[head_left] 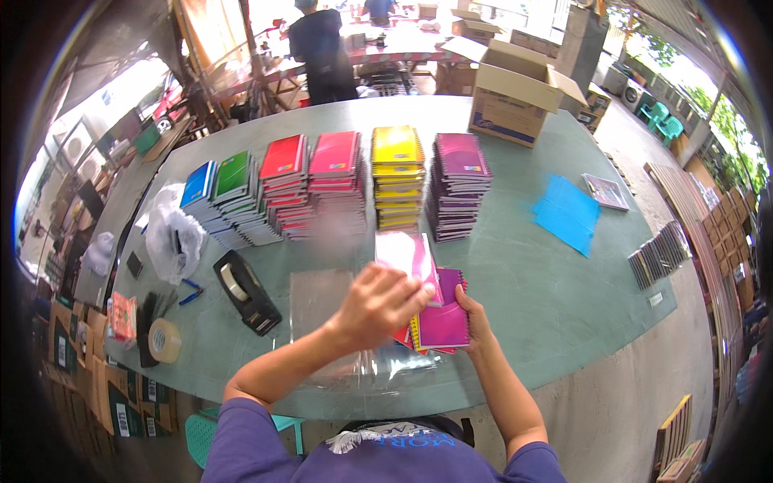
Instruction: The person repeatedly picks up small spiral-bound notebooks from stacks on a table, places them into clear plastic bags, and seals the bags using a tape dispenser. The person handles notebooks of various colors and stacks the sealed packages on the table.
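Note:
My left hand is closed at the near edge of a pink notebook with glare on its cover. The thumb and fingertips meet around that edge. Spiral-bound purple notebooks rest in my right hand, which grips them along their right side. Yellow and red covers peek out below the purple ones. The pink notebook partly overlaps this bundle. Under and beside my hands lie clear plastic sleeves. Beyond stand stacks of blue, green, red, pink, yellow and purple notebooks.
Left on the green table are a black tape dispenser, a tape roll, blue-handled pliers and a plastic bag. An open carton, a blue sheet and a notebook bundle sit right. A person stands beyond.

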`<action>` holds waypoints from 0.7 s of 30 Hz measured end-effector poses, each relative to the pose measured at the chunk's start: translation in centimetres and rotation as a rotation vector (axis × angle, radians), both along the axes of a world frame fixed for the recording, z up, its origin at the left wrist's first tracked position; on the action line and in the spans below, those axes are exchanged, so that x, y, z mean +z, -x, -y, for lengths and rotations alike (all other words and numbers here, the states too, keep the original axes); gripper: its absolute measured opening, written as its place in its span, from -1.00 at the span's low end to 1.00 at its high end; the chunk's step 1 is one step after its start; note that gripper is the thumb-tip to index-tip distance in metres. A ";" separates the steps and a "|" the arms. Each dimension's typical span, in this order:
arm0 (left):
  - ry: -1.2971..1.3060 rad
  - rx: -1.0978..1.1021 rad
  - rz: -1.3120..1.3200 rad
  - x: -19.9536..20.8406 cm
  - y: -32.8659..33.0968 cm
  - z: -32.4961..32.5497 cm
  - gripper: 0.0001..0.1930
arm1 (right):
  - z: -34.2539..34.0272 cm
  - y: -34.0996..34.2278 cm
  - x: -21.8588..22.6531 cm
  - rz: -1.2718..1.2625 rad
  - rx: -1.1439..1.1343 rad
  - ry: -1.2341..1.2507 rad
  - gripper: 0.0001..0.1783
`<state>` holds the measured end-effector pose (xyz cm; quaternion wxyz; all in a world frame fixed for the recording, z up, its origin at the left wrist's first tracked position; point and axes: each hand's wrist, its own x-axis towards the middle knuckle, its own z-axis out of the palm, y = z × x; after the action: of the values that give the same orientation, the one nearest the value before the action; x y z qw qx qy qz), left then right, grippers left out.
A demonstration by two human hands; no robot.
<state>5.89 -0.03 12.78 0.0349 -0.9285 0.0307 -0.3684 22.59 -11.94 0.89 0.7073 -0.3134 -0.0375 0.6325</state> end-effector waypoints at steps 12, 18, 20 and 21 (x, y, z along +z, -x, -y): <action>0.572 -0.108 -0.552 -3.9 7.7 -4.6 -0.53 | -3.0 5.9 -2.2 0.013 0.436 0.026 -0.24; 0.335 0.072 -0.308 -9.7 11.4 -0.1 -0.33 | -4.6 7.1 -2.2 0.035 0.552 0.268 -0.35; 0.636 -0.025 -0.101 -13.1 11.3 -0.8 -0.19 | -6.7 7.4 -0.7 0.222 0.586 0.373 -0.31; 0.823 -0.066 -0.027 -13.7 11.1 -1.4 -0.14 | -7.5 7.3 -1.5 0.367 0.585 0.273 -0.18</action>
<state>-5.20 1.38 -0.90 -0.3515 -0.8682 -0.0891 -0.3387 15.31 -4.48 -0.66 0.4300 -0.4892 -0.1671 0.7402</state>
